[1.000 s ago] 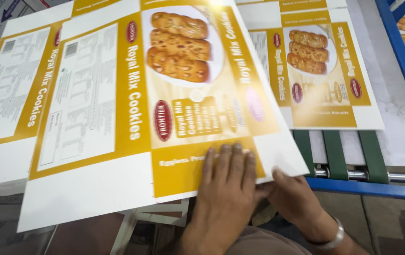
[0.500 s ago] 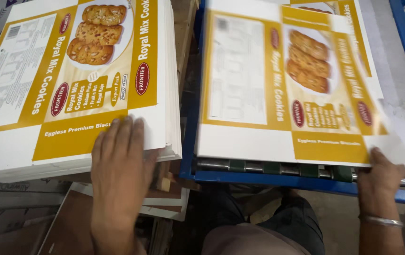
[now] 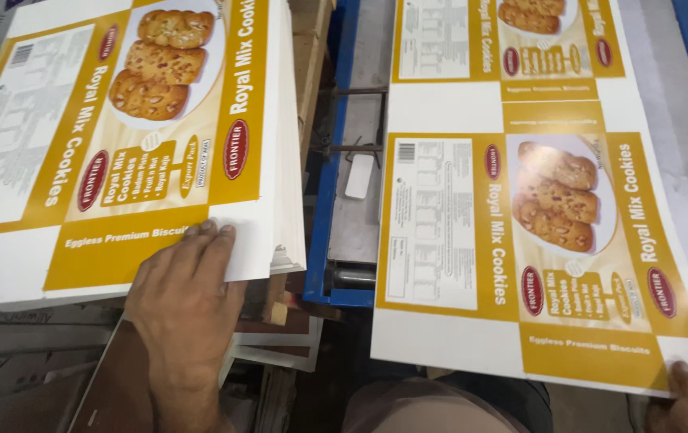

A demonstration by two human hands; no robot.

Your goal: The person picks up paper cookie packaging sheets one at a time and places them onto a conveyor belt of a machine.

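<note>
My left hand (image 3: 182,298) lies palm down on the near edge of a stack of printed carton sheets (image 3: 111,144), white and yellow with a picture of cookies, at the left. My right hand (image 3: 685,402) grips the near right corner of a single printed sheet (image 3: 536,240) of the same kind, which lies over the blue machine frame (image 3: 329,200) and sticks out past its near edge. Only the fingers of the right hand show at the bottom corner of the view.
Further printed sheets (image 3: 512,40) lie beyond the single sheet on the machine bed. A grey metal bed with a small white block (image 3: 359,176) shows in the gap between stack and sheet. Wooden boards (image 3: 308,56) stand behind the stack; flat cardboard (image 3: 31,369) lies below.
The single sheet has slid nearer and to the right with my right hand. My left hand stays on the stack's near edge. The view has moved closer.
</note>
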